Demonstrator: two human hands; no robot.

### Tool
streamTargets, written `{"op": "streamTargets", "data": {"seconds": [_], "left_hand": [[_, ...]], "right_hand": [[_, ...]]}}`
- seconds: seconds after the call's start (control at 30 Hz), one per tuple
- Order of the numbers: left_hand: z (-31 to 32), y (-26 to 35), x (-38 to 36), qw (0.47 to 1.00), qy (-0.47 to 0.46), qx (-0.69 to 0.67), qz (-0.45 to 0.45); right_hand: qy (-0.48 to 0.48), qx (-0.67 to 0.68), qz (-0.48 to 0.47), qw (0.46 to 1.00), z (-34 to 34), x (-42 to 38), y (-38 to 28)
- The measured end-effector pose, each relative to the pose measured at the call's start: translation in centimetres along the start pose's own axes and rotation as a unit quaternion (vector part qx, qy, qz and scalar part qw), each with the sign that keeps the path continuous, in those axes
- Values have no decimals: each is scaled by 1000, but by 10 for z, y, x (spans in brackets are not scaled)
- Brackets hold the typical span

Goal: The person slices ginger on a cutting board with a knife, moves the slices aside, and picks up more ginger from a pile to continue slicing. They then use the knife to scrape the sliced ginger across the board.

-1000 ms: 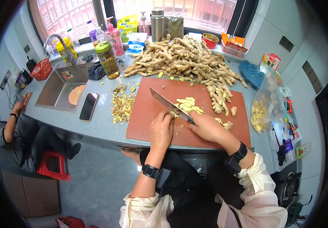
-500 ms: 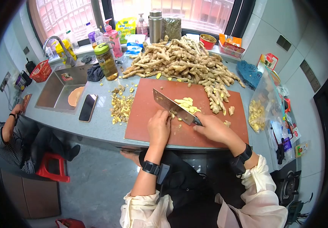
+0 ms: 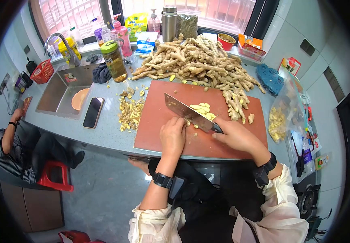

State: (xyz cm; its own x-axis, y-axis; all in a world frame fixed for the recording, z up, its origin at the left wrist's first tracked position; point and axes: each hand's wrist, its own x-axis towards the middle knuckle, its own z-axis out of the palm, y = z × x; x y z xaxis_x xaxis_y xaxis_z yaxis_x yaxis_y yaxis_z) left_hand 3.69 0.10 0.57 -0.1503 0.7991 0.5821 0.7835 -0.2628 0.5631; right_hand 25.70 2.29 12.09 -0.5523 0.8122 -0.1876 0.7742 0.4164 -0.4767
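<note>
My right hand [image 3: 237, 138] grips the black handle of a cleaver [image 3: 189, 111], its broad blade slanting up and left over the brown cutting board [image 3: 154, 105]. Close against the near side of the blade, my left hand [image 3: 173, 135] has its fingertips curled on a small piece of ginger [image 3: 188, 122], mostly hidden by the fingers. Pale yellow ginger slices [image 3: 203, 109] lie just beyond the blade. Several unpeeled ginger roots [image 3: 233, 103] rest on the board's far right part, with a small ginger chunk [image 3: 250, 118] beside them.
A large ginger heap [image 3: 195, 60] covers the counter behind the board. Ginger scraps [image 3: 130, 113] and a phone [image 3: 93, 113] lie left, near the sink [image 3: 47, 99]. A plastic bag of ginger slices [image 3: 277, 123] stands right. At far left, another person [image 3: 8, 141] sits holding something brown.
The view has shifted slightly, moving the board and both hands a little rightward in the picture. The cleaver has moved slightly, still beside my left fingertips.
</note>
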Motion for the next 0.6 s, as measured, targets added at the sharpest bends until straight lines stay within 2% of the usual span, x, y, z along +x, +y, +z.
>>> {"op": "streamTargets", "data": {"seconds": [0.37, 0.43, 0.6], "left_hand": [[-2, 1, 2, 1000, -10, 13, -8], [-1, 2, 3, 1000, -3, 11, -6], [2, 1, 3, 1000, -7, 5, -5]], "right_hand": [[-20, -66, 3, 998, -9, 2, -19], [-23, -101, 11, 995, -6, 3, -23], [-14, -93, 10, 996, 15, 25, -17]]}}
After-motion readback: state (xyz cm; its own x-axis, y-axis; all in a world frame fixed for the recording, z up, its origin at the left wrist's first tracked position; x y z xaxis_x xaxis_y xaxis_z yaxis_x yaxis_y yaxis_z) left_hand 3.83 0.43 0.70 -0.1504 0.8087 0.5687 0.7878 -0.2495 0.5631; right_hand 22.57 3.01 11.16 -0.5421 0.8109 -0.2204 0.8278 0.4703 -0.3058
